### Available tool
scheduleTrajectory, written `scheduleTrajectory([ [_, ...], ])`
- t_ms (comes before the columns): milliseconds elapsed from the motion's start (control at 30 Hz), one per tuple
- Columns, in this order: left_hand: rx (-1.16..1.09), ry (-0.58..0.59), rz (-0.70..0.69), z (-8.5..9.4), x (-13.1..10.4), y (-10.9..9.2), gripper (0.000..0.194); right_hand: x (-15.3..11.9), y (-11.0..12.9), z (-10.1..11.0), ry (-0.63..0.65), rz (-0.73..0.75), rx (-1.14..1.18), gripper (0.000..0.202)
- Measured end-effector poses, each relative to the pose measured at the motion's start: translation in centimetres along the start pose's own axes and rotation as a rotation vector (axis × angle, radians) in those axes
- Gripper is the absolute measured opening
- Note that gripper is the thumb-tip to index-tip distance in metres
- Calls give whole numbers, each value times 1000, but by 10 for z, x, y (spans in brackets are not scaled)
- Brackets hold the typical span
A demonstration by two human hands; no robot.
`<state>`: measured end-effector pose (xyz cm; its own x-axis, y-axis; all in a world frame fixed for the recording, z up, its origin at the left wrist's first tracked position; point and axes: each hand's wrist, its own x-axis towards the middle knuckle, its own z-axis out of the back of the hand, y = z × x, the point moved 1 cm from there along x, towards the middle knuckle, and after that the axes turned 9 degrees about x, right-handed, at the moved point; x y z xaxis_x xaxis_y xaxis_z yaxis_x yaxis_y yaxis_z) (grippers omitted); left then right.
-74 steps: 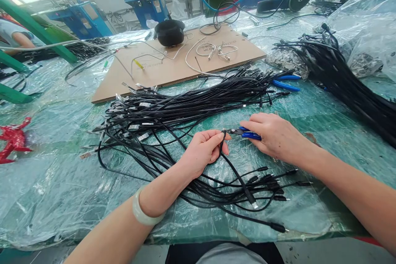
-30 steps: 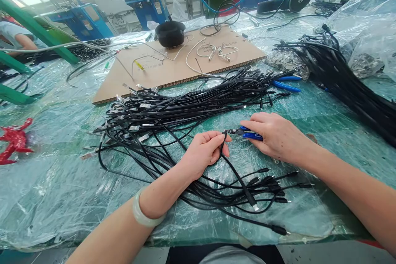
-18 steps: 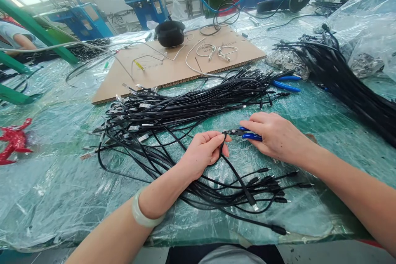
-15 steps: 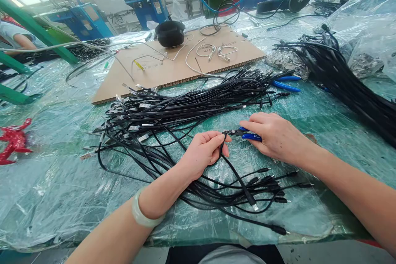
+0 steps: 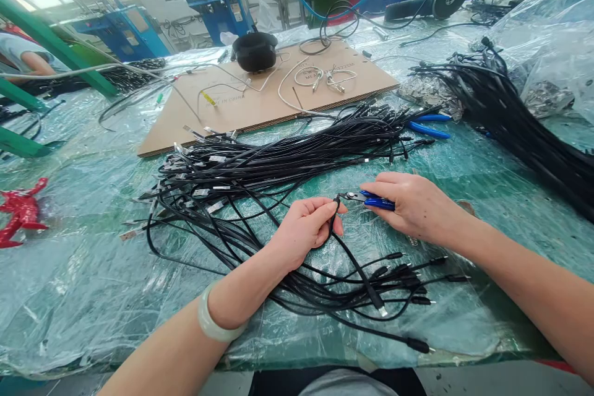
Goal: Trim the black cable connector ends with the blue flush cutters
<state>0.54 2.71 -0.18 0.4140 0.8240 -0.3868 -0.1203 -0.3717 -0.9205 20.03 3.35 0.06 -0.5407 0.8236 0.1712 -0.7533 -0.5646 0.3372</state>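
Observation:
Between its thumb and fingers, my left hand (image 5: 306, 229) pinches a black cable (image 5: 350, 252), whose silver-tipped plug hangs down to the right. My right hand (image 5: 411, 204) is closed round the blue handles of small cutters (image 5: 380, 203). The cutters' jaws point left and lie at the bit of cable above my left fingertips; whether they touch it is too small to tell. Under and beyond my left hand spreads a loose bunch of black cables (image 5: 241, 235) with plugs at both ends. A thicker bundle of black cables (image 5: 288, 148) lies behind it.
Behind the bundle lies a cardboard sheet (image 5: 264, 99) with white cables and a black bowl-like object (image 5: 255, 51). Blue-handled pliers (image 5: 429, 130) rest at the bundle's right end. More black cables (image 5: 520, 117) lie far right, a red object (image 5: 21, 213) far left. A person's arm shows upper left.
My right hand and the cutters have shifted very slightly to the right and turned a little. My left hand and the cable look unmoved.

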Motion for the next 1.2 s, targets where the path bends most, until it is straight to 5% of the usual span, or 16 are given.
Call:
scheduleTrajectory([
  [333, 18, -176, -16, -4, -2, 5, 24, 0, -3, 1, -78, -9, 62, 22],
  [667, 92, -214, -9, -5, -2, 5, 23, 1, 0, 2, -52, -56, 115, 23],
  [1000, 964, -194, -558, -2, -22, -12, 23, 7, -8, 10, -264, -94, 282, 24],
  [1100, 1165, -55, -572, 0, -22, -19, 28, 7, -11, 10, -276, -118, 327, 26],
  [1200, 1500, -78, -495, 8, -21, -24, 47, 8, -13, 8, -265, -124, 327, 26],
])
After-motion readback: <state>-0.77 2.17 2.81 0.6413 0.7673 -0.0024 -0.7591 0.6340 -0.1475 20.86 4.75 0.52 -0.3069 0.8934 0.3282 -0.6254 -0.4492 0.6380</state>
